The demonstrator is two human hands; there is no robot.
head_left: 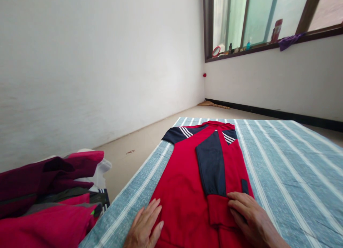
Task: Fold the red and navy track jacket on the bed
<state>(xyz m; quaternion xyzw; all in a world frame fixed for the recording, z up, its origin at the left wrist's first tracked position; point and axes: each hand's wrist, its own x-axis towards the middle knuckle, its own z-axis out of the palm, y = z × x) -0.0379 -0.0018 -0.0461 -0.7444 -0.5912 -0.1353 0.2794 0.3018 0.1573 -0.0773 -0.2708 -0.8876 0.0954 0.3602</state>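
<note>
A red jacket (184, 180) with navy sleeves and white stripes lies flat on a blue and white striped sheet (289, 169). One navy sleeve is folded down across its middle. My left hand (144, 224) rests flat, fingers together, on the jacket's near left part. My right hand (250, 214) lies palm down on the folded sleeve's red cuff at the jacket's right edge. Neither hand grips anything.
A pile of maroon, red and dark clothes (45, 194) sits at the lower left beside the sheet. Bare floor (144, 137) runs along the white wall. A window sill (268, 44) at the upper right carries bottles and a purple cloth.
</note>
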